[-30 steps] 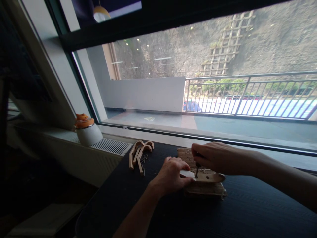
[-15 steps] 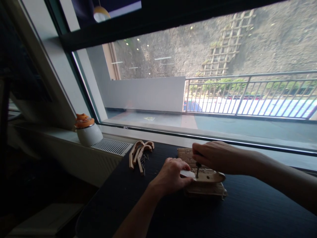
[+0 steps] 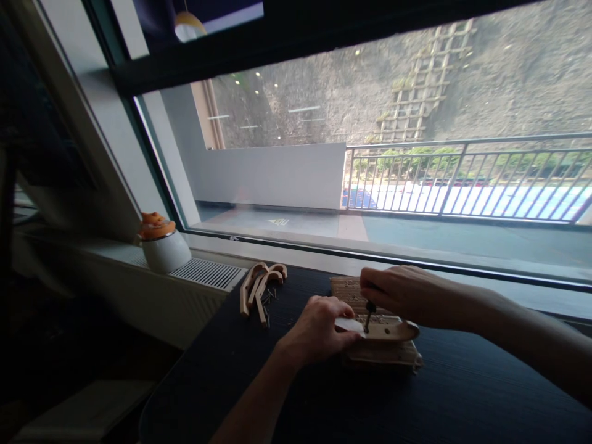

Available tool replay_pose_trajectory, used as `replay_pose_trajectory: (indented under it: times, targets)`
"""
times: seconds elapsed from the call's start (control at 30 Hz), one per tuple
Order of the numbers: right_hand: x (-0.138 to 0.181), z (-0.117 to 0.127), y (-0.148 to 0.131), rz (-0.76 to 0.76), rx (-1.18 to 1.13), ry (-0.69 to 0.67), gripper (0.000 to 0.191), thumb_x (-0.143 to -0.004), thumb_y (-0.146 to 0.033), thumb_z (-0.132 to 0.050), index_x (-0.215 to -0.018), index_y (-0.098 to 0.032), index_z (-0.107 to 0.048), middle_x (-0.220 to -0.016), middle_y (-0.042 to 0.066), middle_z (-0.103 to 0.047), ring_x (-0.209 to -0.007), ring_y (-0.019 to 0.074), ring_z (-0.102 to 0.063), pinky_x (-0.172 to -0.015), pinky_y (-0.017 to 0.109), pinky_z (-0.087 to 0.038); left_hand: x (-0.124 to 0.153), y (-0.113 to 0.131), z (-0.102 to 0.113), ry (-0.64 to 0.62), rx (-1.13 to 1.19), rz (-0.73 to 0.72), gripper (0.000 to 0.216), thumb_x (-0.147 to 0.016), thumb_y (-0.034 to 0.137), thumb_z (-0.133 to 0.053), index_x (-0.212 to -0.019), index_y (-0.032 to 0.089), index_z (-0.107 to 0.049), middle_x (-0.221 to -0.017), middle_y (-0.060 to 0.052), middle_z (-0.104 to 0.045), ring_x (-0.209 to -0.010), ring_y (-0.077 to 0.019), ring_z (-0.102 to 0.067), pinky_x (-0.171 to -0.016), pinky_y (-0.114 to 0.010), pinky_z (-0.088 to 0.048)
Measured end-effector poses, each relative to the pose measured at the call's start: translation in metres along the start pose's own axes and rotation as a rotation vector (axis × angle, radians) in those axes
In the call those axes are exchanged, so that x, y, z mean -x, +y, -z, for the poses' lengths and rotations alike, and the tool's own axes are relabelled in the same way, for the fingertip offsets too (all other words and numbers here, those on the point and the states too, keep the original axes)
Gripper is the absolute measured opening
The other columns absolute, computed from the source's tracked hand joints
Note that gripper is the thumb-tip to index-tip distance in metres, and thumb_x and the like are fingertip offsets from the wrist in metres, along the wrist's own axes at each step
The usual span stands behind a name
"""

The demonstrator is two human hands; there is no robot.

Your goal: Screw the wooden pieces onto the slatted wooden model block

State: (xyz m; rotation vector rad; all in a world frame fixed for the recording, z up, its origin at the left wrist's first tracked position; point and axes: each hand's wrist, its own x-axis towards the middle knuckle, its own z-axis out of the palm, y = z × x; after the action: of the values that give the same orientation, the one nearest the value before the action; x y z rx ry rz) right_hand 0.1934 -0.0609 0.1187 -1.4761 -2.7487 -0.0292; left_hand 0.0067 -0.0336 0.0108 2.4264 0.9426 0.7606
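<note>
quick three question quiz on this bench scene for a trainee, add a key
1. True or false: on the dark table, screws lie beside the loose wooden hooks.
2. The left hand holds: a) the white jar, b) the wooden piece with a hole, c) a screw.
3. Fill in: the screwdriver is held in the ____.

Key: 1 true; 2 b; 3 right hand.

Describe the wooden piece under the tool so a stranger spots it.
On the dark table, find the ridged board. On it lies the wooden piece, held by the left hand, under the tool in the right hand. Only it is held; other pieces lie clustered.
</note>
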Motion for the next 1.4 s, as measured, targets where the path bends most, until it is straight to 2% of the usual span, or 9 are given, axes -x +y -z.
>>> replay_pose_trajectory:
  times: [0.2,0.3,0.5,0.6,0.73,0.93,1.13,1.27,1.4]
  targets:
    - [0.004,-0.005,-0.005,0.017,-0.159,0.079,0.022,-0.091,-0.023,-0.034,-0.099,-0.020,-0.054,-0.090,0.005,-0.064,-0.068,0.0146,-0.057,-0.058,0.026,-0.036,0.002,-0.005,0.000,0.000,0.259,0.080,0.050,-0.066,0.035,-0.074,-0.112,0.022,-0.059,-0.101,-0.003,-0.059,-0.092,-0.0189,-0.057,-0.079,-0.028,-0.047]
    - [0.003,-0.016,0.000,-0.040,-0.297,0.176,0.025,-0.091,-0.029,-0.039,-0.113,-0.021,-0.049,-0.085,0.003,-0.065,-0.069,0.0156,-0.058,-0.057,0.026,-0.038,0.001,-0.009,-0.001,-0.021,0.419,0.144,0.064,-0.063,0.032,-0.077,-0.122,0.024,-0.052,-0.103,-0.004,-0.054,-0.091,-0.0186,-0.056,-0.071,-0.027,-0.049]
    - [-0.002,-0.037,0.014,-0.063,-0.390,0.330,0.019,-0.087,-0.036,-0.049,-0.092,-0.021,-0.059,-0.070,0.001,-0.064,-0.057,0.0134,-0.054,-0.052,0.025,-0.038,0.000,-0.008,-0.003,-0.083,0.539,0.207,0.071,-0.065,0.028,-0.076,-0.128,0.030,-0.044,-0.101,-0.001,-0.052,-0.085,-0.0157,-0.055,-0.070,-0.027,-0.049]
    - [0.000,-0.045,0.015,-0.040,-0.457,0.371,0.026,-0.089,-0.032,-0.046,-0.111,-0.023,-0.058,-0.084,0.003,-0.068,-0.062,0.0130,-0.057,-0.055,0.024,-0.041,-0.001,-0.007,-0.005,-0.101,0.552,0.241,0.073,-0.066,0.028,-0.075,-0.129,0.032,-0.040,-0.101,0.000,-0.053,-0.083,-0.0150,-0.056,-0.070,-0.028,-0.048]
    - [0.004,-0.053,0.013,0.002,-0.505,0.375,0.042,-0.090,-0.025,-0.043,-0.132,-0.029,-0.043,-0.092,0.003,-0.069,-0.063,0.0129,-0.059,-0.055,0.023,-0.042,-0.003,-0.008,-0.007,-0.103,0.563,0.280,0.076,-0.068,0.026,-0.073,-0.132,0.033,-0.034,-0.101,0.000,-0.054,-0.084,-0.0152,-0.057,-0.070,-0.028,-0.049]
    - [0.007,-0.051,0.014,-0.011,-0.498,0.370,0.032,-0.088,-0.026,-0.049,-0.119,-0.027,-0.053,-0.089,0.003,-0.069,-0.071,0.0163,-0.062,-0.058,0.024,-0.044,-0.005,-0.007,-0.010,-0.083,0.541,0.317,0.078,-0.069,0.023,-0.071,-0.134,0.030,-0.030,-0.098,0.000,-0.055,-0.083,-0.0152,-0.057,-0.070,-0.028,-0.049]
    - [0.012,-0.047,0.014,0.054,-0.574,0.418,0.038,-0.086,-0.018,-0.047,-0.122,-0.024,-0.054,-0.110,0.007,-0.067,-0.095,0.0190,-0.062,-0.077,0.029,-0.048,-0.005,-0.007,-0.010,-0.089,0.556,0.300,0.075,-0.069,0.021,-0.071,-0.134,0.028,-0.032,-0.097,0.000,-0.054,-0.083,-0.0150,-0.057,-0.069,-0.026,-0.048]
    - [0.009,-0.052,0.015,0.038,-0.662,0.415,0.035,-0.085,-0.020,-0.051,-0.119,-0.024,-0.057,-0.102,0.006,-0.069,-0.083,0.0166,-0.064,-0.070,0.026,-0.050,-0.005,-0.007,-0.009,-0.090,0.553,0.307,0.074,-0.069,0.022,-0.071,-0.133,0.028,-0.034,-0.095,0.000,-0.054,-0.082,-0.0147,-0.057,-0.069,-0.026,-0.048]
    - [0.002,-0.059,0.017,-0.004,-0.631,0.500,0.033,-0.082,-0.024,-0.057,-0.115,-0.023,-0.059,-0.095,0.006,-0.070,-0.071,0.0149,-0.064,-0.062,0.025,-0.050,-0.005,-0.008,-0.009,-0.112,0.569,0.305,0.073,-0.070,0.023,-0.070,-0.133,0.028,-0.034,-0.097,0.000,-0.054,-0.081,-0.0143,-0.057,-0.070,-0.027,-0.048]
